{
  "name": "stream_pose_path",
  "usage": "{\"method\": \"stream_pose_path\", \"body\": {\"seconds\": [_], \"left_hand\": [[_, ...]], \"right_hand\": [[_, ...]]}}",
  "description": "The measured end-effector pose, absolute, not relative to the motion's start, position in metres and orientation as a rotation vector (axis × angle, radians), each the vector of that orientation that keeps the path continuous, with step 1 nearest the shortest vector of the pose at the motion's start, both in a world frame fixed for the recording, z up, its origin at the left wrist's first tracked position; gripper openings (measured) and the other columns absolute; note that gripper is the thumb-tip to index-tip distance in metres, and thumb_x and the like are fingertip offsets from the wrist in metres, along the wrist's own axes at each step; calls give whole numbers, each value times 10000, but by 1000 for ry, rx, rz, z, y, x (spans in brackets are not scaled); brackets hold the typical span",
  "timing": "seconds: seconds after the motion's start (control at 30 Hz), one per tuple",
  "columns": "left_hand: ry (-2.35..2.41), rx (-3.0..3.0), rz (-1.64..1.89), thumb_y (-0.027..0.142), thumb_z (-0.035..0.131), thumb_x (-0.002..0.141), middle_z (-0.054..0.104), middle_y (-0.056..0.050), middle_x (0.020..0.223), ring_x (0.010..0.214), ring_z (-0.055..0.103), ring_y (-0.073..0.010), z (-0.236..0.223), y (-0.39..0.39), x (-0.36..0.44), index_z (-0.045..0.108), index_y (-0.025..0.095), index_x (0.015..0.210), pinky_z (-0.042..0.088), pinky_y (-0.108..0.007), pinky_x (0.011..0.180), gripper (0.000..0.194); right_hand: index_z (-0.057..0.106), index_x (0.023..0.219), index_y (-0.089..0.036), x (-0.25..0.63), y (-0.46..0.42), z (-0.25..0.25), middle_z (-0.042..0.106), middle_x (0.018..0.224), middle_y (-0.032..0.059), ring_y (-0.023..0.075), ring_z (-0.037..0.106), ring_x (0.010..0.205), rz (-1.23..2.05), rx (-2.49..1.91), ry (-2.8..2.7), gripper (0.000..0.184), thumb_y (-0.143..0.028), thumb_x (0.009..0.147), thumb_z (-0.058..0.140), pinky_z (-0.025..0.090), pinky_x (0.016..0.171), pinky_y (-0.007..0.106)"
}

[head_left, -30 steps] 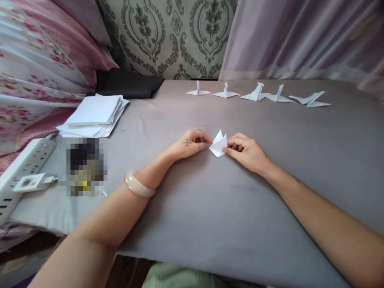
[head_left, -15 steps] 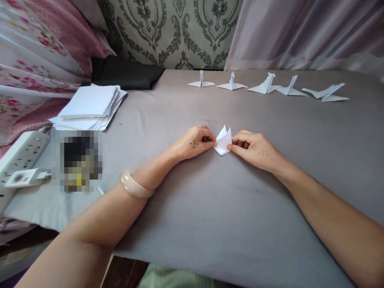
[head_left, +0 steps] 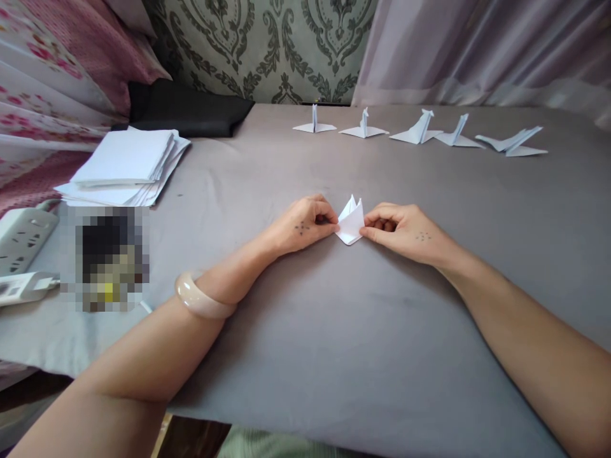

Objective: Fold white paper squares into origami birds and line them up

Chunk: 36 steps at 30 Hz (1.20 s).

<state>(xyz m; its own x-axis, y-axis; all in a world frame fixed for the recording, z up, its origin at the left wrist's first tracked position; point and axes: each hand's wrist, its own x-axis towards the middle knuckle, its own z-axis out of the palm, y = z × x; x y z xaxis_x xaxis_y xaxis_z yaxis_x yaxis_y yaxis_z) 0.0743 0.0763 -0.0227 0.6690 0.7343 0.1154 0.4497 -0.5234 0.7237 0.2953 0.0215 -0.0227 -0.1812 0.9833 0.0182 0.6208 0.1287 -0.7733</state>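
Observation:
A small, partly folded piece of white paper (head_left: 351, 222) rests on the grey cloth-covered table (head_left: 334, 331), its points sticking up. My left hand (head_left: 305, 222) pinches its left edge with curled fingers. My right hand (head_left: 405, 230) pinches its right edge, the other fingers tucked in. A pale bangle (head_left: 200, 298) sits on my left forearm. Both forearms lie on the cloth.
Several finished white paper birds (head_left: 420, 130) stand in a row along the far side. A stack of white sheets (head_left: 124, 165) lies at the left, a black cloth (head_left: 186, 108) behind it. A white power strip (head_left: 21, 235) and charger (head_left: 23, 287) sit at the left edge beside a blurred patch.
Both hands stay pinched on the folded paper with only slight finger shifts. The camera has drifted, so everything sits a little lower-left and closer than before.

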Motion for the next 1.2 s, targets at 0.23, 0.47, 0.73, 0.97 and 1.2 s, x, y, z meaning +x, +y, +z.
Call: {"method": "stream_pose_path", "body": {"seconds": [0.23,0.47,0.73,0.97,1.2], "left_hand": [[829,2318,538,213,591,832,624,-47,939,725,556,-108,-21,77,70,704,144,839,434,-245,698,133],[668,2522,573,202,520,894,659,-74,940,885,607,-169,-23,77,67,703,157,863,465,-267,790,190],[595,2779,380,200,395,956,656,-102,984,948,595,-195,-15,72,63,697,162,962,479,-285,788,304],[793,2995,236,140,409,880,626,-97,1028,934,564,-218,-7,59,59,704,224,1095,448,-269,615,374],[907,2790,345,116,406,875,637,-71,1001,896,589,-176,-14,65,60,739,271,1042,460,-242,646,404]], "right_hand": [[681,765,-210,295,17,-26,582,794,6,108,496,625,793,-1466,-1940,136,-319,819,622,396,584,277],[699,804,-219,296,13,-29,618,835,24,123,523,645,667,-1384,-2017,161,-299,857,571,404,594,285],[690,1024,-232,294,2,-24,642,965,66,181,600,809,339,-1330,-2293,267,-210,932,440,460,710,327],[651,1096,-194,284,-16,-12,609,1035,100,215,564,867,-29,-1417,-2585,339,-91,894,400,414,656,329],[567,1260,-223,269,-23,-14,582,882,77,202,473,723,-268,-1540,-2620,506,-19,826,406,320,602,329]]}}
